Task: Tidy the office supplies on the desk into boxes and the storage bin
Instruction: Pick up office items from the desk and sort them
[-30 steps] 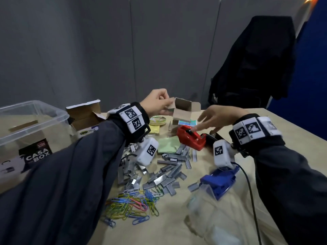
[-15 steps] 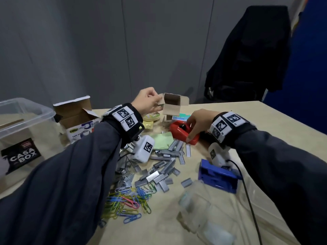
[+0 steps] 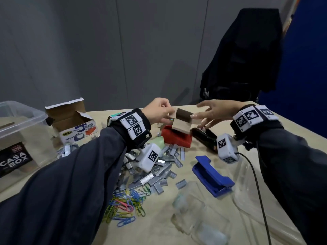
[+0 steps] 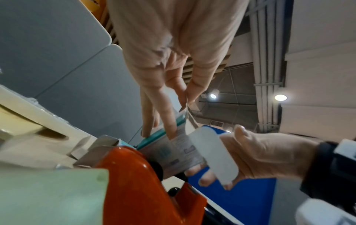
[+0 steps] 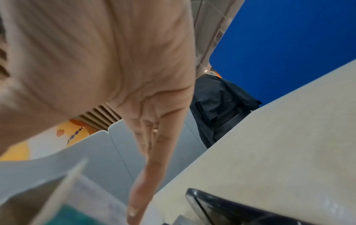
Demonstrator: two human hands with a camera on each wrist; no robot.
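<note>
Head: left hand [image 3: 157, 110] pinches small cardboard box [image 3: 182, 121] by flap, held above red tape dispenser [image 3: 177, 138]; right hand [image 3: 217, 110] fingers spread, tips touching box's other side, gripping nothing. Box mouth faces away and up, long axis across between hands.
Left wrist: 2 fingers [image 4: 165, 121] along box side.
Right wrist: blurred, fingers straight.
Risk: flap-only hold may let box tip or tear
</note>
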